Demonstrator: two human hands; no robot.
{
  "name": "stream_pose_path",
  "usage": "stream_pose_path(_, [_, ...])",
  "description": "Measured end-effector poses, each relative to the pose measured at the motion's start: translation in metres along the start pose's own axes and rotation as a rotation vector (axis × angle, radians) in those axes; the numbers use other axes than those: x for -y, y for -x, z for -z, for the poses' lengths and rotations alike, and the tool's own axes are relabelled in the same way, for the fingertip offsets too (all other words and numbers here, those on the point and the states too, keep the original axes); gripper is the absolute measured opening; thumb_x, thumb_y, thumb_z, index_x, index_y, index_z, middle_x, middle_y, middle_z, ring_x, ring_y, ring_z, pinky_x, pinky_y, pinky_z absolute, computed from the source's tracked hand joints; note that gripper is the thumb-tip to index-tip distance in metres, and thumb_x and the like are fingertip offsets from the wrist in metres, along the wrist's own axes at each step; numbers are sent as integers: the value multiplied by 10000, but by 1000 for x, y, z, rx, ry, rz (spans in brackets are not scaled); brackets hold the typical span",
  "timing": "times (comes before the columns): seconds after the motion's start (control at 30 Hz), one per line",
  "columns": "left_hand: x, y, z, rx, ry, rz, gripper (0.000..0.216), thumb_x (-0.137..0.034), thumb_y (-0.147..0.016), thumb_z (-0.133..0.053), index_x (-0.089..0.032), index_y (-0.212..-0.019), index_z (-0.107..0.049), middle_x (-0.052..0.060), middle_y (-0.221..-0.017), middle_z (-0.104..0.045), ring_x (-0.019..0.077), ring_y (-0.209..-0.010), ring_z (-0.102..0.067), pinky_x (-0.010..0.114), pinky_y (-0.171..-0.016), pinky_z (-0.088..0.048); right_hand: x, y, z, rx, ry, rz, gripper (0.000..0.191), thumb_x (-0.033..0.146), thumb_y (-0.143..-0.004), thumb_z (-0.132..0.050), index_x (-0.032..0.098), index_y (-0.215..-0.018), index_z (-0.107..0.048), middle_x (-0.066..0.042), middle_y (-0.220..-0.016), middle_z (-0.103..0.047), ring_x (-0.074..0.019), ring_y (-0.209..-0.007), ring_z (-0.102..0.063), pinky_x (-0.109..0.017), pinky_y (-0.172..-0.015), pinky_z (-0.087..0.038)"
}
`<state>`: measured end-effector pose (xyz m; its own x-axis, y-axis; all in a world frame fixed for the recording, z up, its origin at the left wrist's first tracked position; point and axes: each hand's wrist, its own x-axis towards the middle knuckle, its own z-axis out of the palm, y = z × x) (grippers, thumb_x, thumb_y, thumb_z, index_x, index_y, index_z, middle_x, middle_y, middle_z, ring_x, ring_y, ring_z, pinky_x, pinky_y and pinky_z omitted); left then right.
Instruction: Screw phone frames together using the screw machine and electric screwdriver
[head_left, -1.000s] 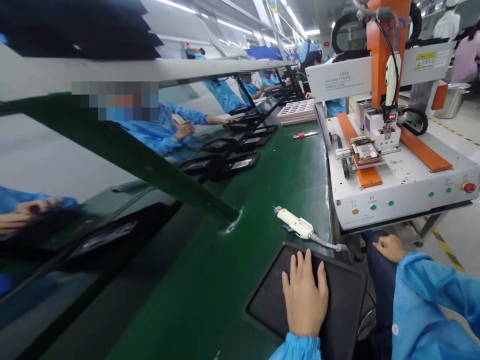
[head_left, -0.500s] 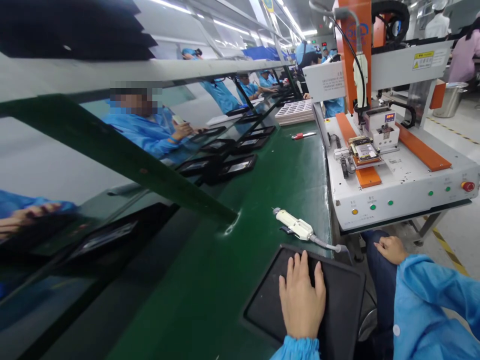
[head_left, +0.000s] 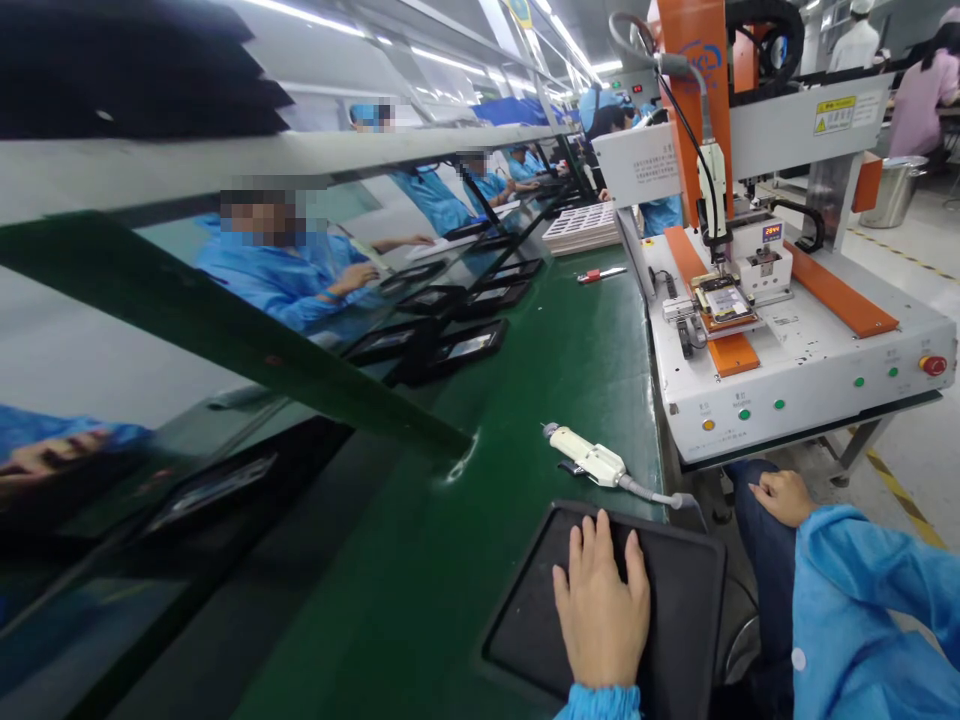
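Observation:
My left hand lies flat on a black tray with a raised rim, its fingers stretched and slightly apart. It grips nothing. Just beyond the tray rests a cream electric screwdriver, its cord running to the right and its bit facing left. My right hand rests palm down on my thigh, fingers loosely extended, with nothing visible in it. To the right, an orange and white screw-driving machine holds a phone-like device in its fixture, under a vertical screwdriver.
A green bench carries several black trays along its left side. A green post slants across. Farther back are a red-handled tool and stacked white trays. Co-workers in blue sit opposite.
The machine's vertical screwdriver has come down toward the device in the fixture. A co-worker opposite has stretched out an arm. My hands stay in place; the view has shifted slightly.

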<state>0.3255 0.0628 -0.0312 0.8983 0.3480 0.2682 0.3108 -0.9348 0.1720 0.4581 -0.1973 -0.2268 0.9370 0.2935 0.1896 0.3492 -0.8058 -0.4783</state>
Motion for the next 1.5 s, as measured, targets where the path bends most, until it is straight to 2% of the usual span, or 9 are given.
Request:
stream_pose_path(0.77, [3,2,-5,-43,72,14,522,-377,-939,-351,-69,-1315,-542,189,-1382,-531,322,-1347,-423,536,-1060,-383,2,1,2,10,5,-14,422,408,-903,-435,170,-585,-580,-28,-567,-594,-122,-558,-528,-254,-581,-241])
stream_pose_path(1.0, [2,2,-6,-42,91,23,568,-395,-937,-327,-6,-1299,-531,230,-1363,-534,331,-1336,-435,538,-1068,-376,1,1,0,20,21,-26,447,428,-911,-411,166,-592,-584,-42,-590,-608,-125,-571,-533,-253,-587,-248])
stream_pose_path(1.27, [2,2,-8,-47,124,32,508,-381,-922,-375,-24,-1196,-610,241,-1352,-539,335,-1336,-436,553,-1081,-354,1,1,0,21,38,-35,436,422,-903,-419,166,-595,-594,-46,-604,-619,-131,-583,-541,-255,-590,-254])
stream_pose_path(1.5, [-1,3,-6,-34,129,44,504,-373,-917,-381,-33,-1211,-609,230,-1364,-531,332,-1340,-432,546,-1080,-355,1,1,1,28,63,-45,445,434,-908,-416,172,-594,-591,-50,-601,-616,-136,-580,-539,-262,-594,-255])
